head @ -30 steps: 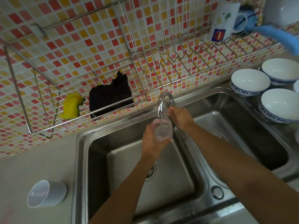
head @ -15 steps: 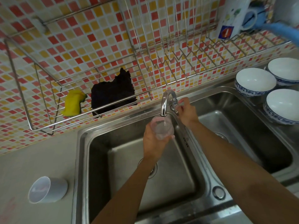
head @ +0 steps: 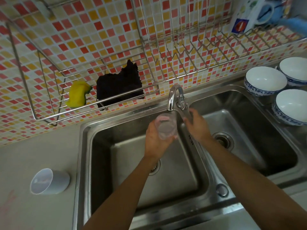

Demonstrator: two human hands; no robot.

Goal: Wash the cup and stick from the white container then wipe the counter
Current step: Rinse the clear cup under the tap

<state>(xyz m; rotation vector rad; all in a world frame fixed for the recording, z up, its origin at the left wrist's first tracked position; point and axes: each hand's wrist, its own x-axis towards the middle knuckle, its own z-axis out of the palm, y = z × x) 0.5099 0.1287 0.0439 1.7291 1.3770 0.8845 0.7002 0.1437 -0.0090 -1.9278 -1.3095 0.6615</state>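
View from above a double stainless sink (head: 249, 103), taken as the landmark. The left hand (head: 156, 140) is wrapped around a clear cup (head: 166, 127), holding it over the left basin directly under the spout of the faucet (head: 173, 97), which rises at the back of the sink on the divider between the basins. The right hand (head: 197, 125) hovers just right of the cup, below the faucet handle, fingers loosely spread and holding nothing. The white container (head: 49, 181) lies on its side on the counter (head: 33, 155) left of the sink; whether the stick is inside cannot be told. Behind the sink, a wire rack (head: 49, 113) on the tiled wall holds a yellow sponge (head: 77, 95) and a dark cloth (head: 119, 87). Three white bowls (head: 265, 80) sit right of the sink.
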